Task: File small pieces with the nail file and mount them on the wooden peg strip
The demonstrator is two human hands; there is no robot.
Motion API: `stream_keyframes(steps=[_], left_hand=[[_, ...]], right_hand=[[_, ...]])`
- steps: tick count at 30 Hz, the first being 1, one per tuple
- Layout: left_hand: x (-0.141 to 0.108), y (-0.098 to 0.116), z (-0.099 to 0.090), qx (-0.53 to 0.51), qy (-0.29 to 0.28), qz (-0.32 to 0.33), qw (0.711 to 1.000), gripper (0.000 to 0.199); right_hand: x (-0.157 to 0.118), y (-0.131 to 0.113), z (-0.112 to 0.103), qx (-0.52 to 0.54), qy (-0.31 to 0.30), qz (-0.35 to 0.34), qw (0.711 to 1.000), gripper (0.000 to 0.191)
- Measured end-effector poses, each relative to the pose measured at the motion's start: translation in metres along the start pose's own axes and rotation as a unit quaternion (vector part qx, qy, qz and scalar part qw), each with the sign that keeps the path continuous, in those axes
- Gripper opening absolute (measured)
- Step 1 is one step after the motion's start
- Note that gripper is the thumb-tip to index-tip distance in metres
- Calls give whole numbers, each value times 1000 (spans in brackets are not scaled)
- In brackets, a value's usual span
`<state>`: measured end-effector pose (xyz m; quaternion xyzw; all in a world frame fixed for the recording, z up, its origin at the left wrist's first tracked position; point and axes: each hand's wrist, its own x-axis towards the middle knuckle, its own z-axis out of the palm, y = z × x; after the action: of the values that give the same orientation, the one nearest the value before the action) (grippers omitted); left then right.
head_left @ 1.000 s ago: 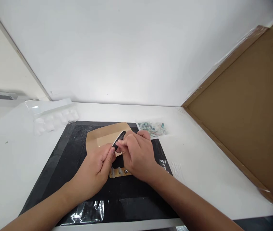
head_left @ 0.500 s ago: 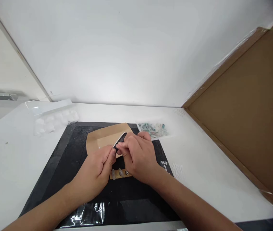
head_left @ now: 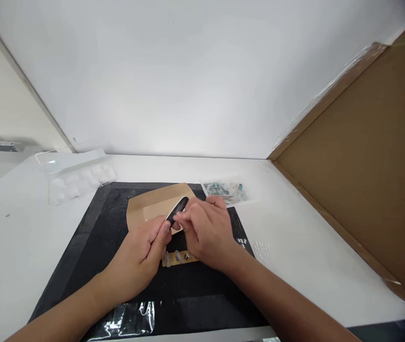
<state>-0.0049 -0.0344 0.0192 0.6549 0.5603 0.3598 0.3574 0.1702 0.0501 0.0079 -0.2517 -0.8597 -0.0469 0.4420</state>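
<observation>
A small, narrow dark piece with a pale edge (head_left: 178, 210) is tilted up between my two hands. My left hand (head_left: 141, 254) pinches its lower end between thumb and fingers. My right hand (head_left: 207, 230) is closed against its right side, fingertips pressed together; whatever they hold is too small to make out. Behind the hands lies a creased sheet of brown paper (head_left: 141, 206). Just below them, a tan strip (head_left: 172, 261) bears clear oval pieces and a shiny round one, its right end hidden by my right hand.
A black mat (head_left: 81, 256) covers the middle of the white table (head_left: 295, 247). At the back left is a clear bag of white pieces (head_left: 81, 180); a bag of greenish pieces (head_left: 226, 191) lies behind my right hand. A cardboard panel (head_left: 359, 156) stands at right.
The dark piece has turned slightly, showing more of its dark face. My right fingertips have shifted a little along it, while my left hand keeps its grip. The view has moved slightly.
</observation>
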Motion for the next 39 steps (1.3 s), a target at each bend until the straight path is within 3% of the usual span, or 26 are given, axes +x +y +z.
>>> stream_keyframes(steps=[10, 19, 30, 34, 39], left_hand=[[-1, -2, 2, -7, 9, -9, 1000, 46], [-1, -1, 3, 33, 19, 2, 999, 45], [0, 3, 3, 84, 21, 26, 996, 43], [1, 3, 4, 90, 20, 26, 995, 42], [1, 4, 4, 103, 13, 37, 994, 41]], right_hand=[[2, -1, -2, 12, 3, 10, 1000, 22], [5, -4, 1, 15, -10, 0, 1000, 25], [7, -6, -1, 1, 1, 33, 999, 26], [6, -5, -3, 15, -27, 5, 1000, 25], [5, -3, -4, 14, -30, 18, 999, 25]])
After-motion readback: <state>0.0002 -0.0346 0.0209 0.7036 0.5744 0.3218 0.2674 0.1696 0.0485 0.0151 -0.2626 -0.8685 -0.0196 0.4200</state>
